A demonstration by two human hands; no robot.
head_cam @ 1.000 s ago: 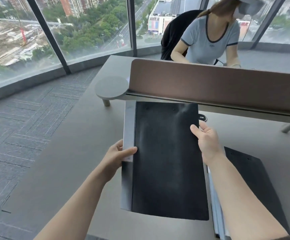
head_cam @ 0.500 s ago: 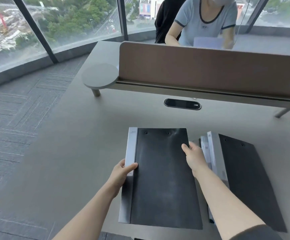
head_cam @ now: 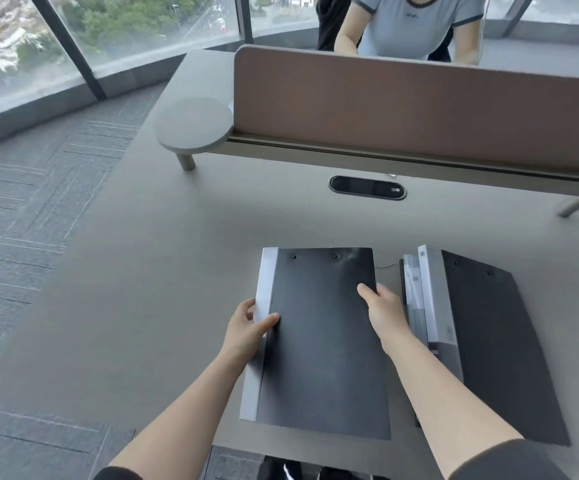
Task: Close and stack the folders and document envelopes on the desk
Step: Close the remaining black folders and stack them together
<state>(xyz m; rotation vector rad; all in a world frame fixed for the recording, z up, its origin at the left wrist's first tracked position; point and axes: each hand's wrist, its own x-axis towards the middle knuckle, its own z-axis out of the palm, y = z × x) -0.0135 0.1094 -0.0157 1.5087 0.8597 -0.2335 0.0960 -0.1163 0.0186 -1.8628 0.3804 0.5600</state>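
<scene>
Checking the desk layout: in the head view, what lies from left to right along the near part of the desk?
Left hand → black folder held by both hands → right hand → stack of folders lying on the desk.

Bare tabletop [head_cam: 163,289] lies open left of and beyond the black folder [head_cam: 322,341]; rightward a second folder stack [head_cam: 488,341] sits just beside it, and the brown divider panel [head_cam: 419,109] walls the far edge
</scene>
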